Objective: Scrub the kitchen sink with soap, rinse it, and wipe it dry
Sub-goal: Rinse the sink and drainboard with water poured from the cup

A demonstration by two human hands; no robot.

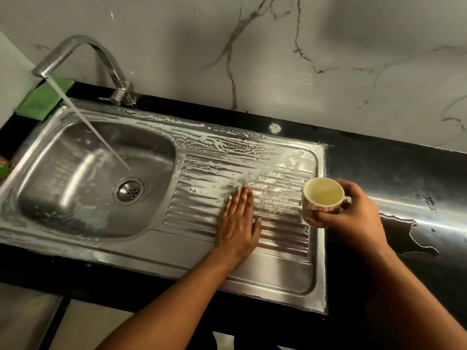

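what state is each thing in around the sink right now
tap, running into the basin
sink basin, wet, suds on its walls
drainboard, streaked with soap foam
cup, tilted, gripped by the right hand
left hand, flat on the drainboard
green cloth, lying at the back corner, untouched
counter, wet patches right of the sink
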